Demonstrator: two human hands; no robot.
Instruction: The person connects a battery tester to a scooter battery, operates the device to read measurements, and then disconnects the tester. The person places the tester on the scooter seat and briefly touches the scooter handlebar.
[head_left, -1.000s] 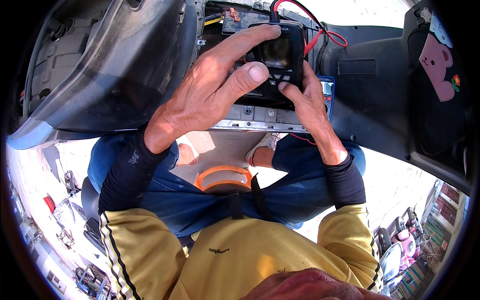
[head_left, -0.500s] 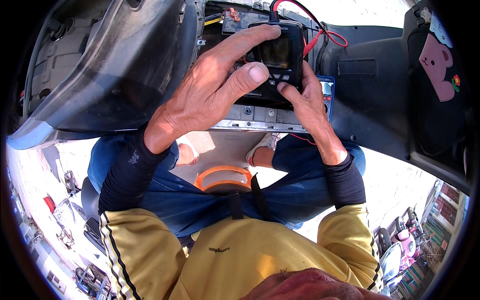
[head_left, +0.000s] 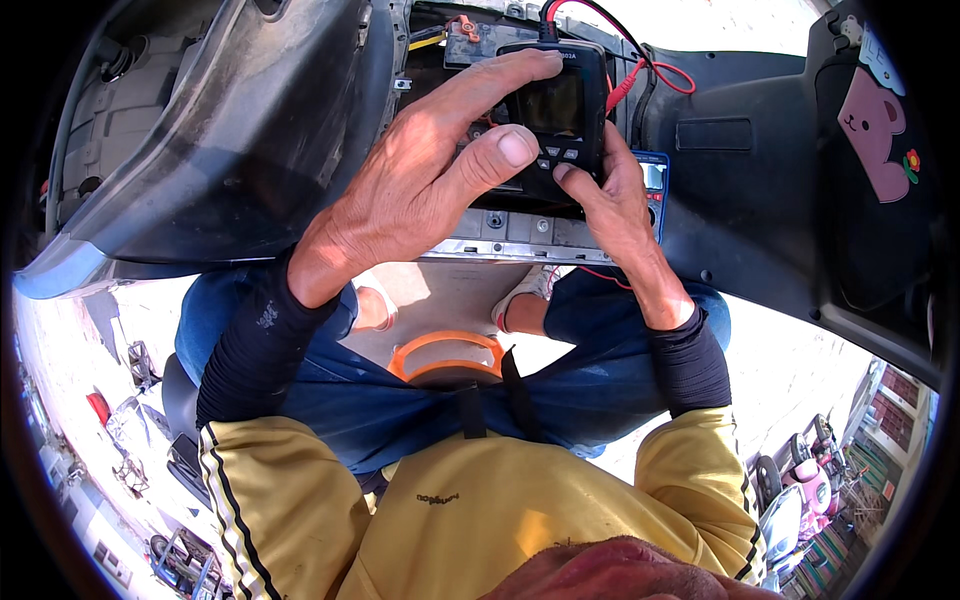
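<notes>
A black handheld tester (head_left: pixel 550 100) with a screen and buttons sits over the open scooter compartment, black and red leads (head_left: pixel 627 85) at its top. My left hand (head_left: pixel 410 190) grips its left side, index finger stretched to the upper edge, thumb low beside the buttons. My right hand (head_left: pixel 625 210) holds the lower right, thumb at the buttons. A battery (head_left: pixel 472 50) with an orange terminal piece shows behind the tester. A blue meter (head_left: pixel 655 175) lies partly hidden beside my right hand.
Dark body panels (head_left: pixel 220 140) flank the compartment, the right panel (head_left: pixel 740 200) carrying bear stickers. Between my legs is an orange-rimmed stool (head_left: pixel 447 340) on the pavement. At the lower right stand a pink vehicle (head_left: pixel 810 485) and other items; clutter lies at the left.
</notes>
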